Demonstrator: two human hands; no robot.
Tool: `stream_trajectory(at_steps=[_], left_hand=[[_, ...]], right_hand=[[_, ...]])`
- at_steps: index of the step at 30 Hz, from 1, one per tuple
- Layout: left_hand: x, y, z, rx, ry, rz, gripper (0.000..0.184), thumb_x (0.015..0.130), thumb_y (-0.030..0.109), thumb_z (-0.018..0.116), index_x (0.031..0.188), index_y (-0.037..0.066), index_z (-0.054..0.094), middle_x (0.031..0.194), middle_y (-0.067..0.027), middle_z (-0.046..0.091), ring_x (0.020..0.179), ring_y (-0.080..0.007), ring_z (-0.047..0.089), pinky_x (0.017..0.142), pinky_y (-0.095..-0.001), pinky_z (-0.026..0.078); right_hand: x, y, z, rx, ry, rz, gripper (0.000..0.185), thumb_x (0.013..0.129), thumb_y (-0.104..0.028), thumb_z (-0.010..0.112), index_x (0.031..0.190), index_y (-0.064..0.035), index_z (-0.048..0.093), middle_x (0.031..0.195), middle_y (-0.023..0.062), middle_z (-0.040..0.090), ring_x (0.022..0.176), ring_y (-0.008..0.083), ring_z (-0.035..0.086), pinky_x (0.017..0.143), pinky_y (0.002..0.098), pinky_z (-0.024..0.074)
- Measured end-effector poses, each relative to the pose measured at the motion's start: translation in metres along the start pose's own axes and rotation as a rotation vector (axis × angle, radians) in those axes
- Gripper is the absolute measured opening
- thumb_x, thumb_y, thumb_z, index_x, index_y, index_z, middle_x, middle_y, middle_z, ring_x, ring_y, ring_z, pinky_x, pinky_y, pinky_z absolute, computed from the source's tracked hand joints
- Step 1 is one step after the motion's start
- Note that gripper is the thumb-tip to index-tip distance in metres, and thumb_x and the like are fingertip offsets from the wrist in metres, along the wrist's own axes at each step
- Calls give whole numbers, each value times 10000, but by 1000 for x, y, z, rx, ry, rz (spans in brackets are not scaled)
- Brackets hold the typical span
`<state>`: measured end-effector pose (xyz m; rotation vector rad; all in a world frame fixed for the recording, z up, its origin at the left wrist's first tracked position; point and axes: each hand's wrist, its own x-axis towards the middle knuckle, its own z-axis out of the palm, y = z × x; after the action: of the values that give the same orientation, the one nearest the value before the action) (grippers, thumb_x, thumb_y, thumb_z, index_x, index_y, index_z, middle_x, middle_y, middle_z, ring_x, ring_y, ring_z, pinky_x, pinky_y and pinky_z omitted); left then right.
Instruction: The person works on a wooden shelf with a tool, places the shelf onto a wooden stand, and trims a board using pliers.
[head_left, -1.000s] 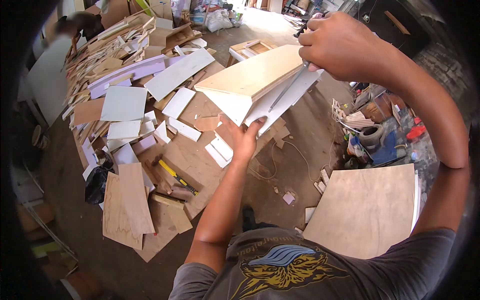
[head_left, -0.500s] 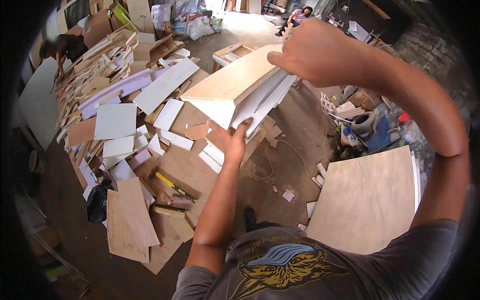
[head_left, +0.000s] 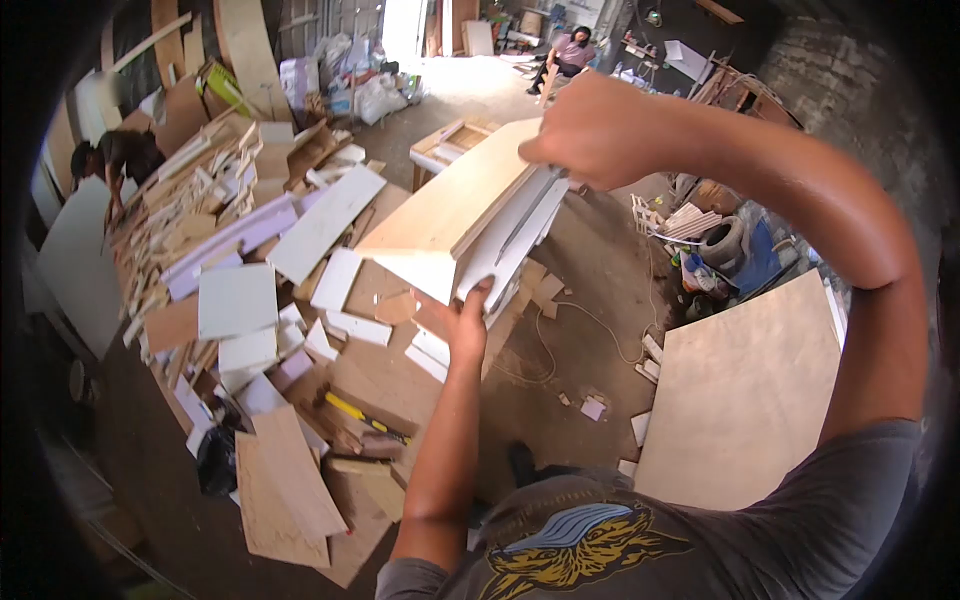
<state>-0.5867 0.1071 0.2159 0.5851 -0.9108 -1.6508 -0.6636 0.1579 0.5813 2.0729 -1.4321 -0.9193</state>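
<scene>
A wooden board assembly (head_left: 430, 215) with a bare plywood top, a white end and a white lower panel (head_left: 495, 255) is in front of me. My left hand (head_left: 465, 318) grips its near lower corner, thumb on the white lower panel and fingers underneath. Around the far upper edge, my right hand (head_left: 590, 135) is closed, palm turned away. A thin grey rod (head_left: 520, 220) lies along the white panel under the plywood. Whether the assembly also rests on something beneath is hidden.
Left of it, a low table (head_left: 400, 350) carries many loose boards, a white square panel (head_left: 237, 300) and a yellow-handled hammer (head_left: 355, 412). A large plywood sheet (head_left: 740, 390) is at right. One person (head_left: 125, 160) bends over at far left; another person (head_left: 570, 55) sits behind.
My view has shifted, so the table contents sit lower in the picture. Both hands keep their hold on the wooden board assembly, whose position against them looks much the same.
</scene>
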Motion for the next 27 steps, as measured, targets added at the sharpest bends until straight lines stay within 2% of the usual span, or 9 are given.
stream_trajectory(at_steps=[5, 9, 11, 12, 14, 21, 23, 25, 27], left_hand=[[-5, 10, 2, -11, -8, -56, 919, 805, 194, 729, 1535, 27, 195, 1318, -166, 547, 1166, -296, 578, 951, -407, 479], [0, -5, -4, -62, -59, -28, 836, 832, 159, 722, 1515, 26, 260, 1326, -162, 543, 1186, -286, 562, 980, -419, 474], [1, -4, -6, -106, -83, -58, 930, 824, 131, 736, 1522, 3, 135, 1384, -186, 479, 1231, -288, 520, 1027, -408, 441], [0, 0, -7, -131, -98, -95, 1060, 810, 112, 751, 1537, -18, -10, 1444, -206, 416, 1272, -290, 482, 1062, -396, 413], [0, 3, -8, -142, -118, -130, 1201, 798, 103, 769, 1551, -40, -155, 1502, -225, 356, 1309, -289, 447, 1093, -382, 388], [4, 2, -11, 4, -153, -88, 1226, 802, 148, 784, 1553, -53, -164, 1564, -222, 240, 1285, -267, 461, 1078, -367, 401], [2, 4, -9, 17, -98, -62, 1114, 800, 140, 762, 1537, -40, -54, 1494, -221, 316, 1247, -280, 504, 1067, -379, 420], [-7, 19, 6, -19, 10, 6, 907, 793, 120, 717, 1504, -9, 168, 1327, -218, 529, 1173, -312, 592, 1046, -409, 456], [-5, 15, 4, -7, 2, -16, 912, 788, 121, 721, 1503, -13, 171, 1328, -218, 528, 1177, -314, 589, 1046, -410, 454]], right_hand=[[8, 12, 8, -33, -21, -68, 207, 773, -282, 770, 824, -84, 735, 830, 98, 713, 890, 337, 696, 704, 473, 531], [11, 16, 14, 70, 41, -59, 207, 770, -275, 771, 847, -83, 759, 774, 117, 707, 834, 345, 697, 711, 473, 535], [10, 14, 7, 125, -31, 1, 215, 763, -269, 778, 864, -80, 761, 741, 128, 702, 809, 353, 697, 716, 470, 537], [9, 13, 6, 138, -69, 25, 224, 759, -275, 781, 871, -83, 763, 728, 132, 699, 803, 357, 697, 717, 471, 536], [6, 11, 4, 160, -146, 76, 242, 751, -288, 786, 885, -87, 767, 702, 138, 693, 792, 365, 698, 717, 471, 534], [6, 23, 20, 200, -73, 22, 328, 758, -347, 796, 967, -96, 765, 805, 134, 719, 839, 359, 706, 759, 462, 538], [8, 26, 27, 300, -119, 51, 327, 760, -333, 801, 982, -96, 756, 846, 129, 727, 847, 358, 708, 774, 463, 537], [10, 23, 26, 284, -195, 100, 307, 757, -316, 805, 963, -95, 749, 862, 120, 731, 863, 354, 709, 782, 473, 532], [9, 16, 20, 244, -200, 128, 289, 758, -304, 806, 942, -91, 742, 868, 112, 732, 883, 346, 709, 780, 478, 532]])
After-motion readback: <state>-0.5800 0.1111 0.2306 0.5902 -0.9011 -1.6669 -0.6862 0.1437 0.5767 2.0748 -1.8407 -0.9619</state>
